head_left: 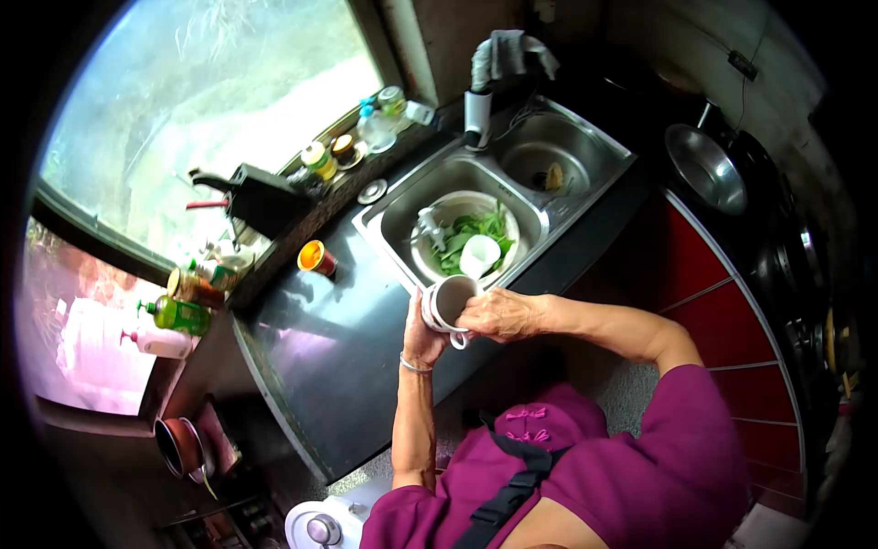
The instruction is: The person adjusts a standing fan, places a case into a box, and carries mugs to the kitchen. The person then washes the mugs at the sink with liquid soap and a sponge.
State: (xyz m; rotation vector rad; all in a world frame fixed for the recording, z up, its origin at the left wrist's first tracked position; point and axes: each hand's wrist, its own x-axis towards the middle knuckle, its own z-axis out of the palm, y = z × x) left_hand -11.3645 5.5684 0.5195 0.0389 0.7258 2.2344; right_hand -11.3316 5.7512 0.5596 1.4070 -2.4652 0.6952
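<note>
A white mug [455, 300] is tilted in front of the sink's near edge, its mouth facing up toward me. My left hand [423, 337] is wrapped round its left side, with the handle at the bottom. The curled fingers of my right hand [501, 316] are at the mug's right rim, partly hidden there; whether they hold a cloth or sponge cannot be seen. Just beyond, a round basin [517, 240] stands in the left sink bowl. It contains green leaves [495, 222], a white cup [480, 254] and a whitish object [430, 227] I cannot identify.
An orange-topped container [315, 257] stands on the dark counter [320, 366]. Bottles and jars [377, 128] line the window ledge near a dark knife block [265, 199]. A cloth-draped tap [478, 114] rises behind the double sink [590, 206]. A metal pan [706, 169] is at right.
</note>
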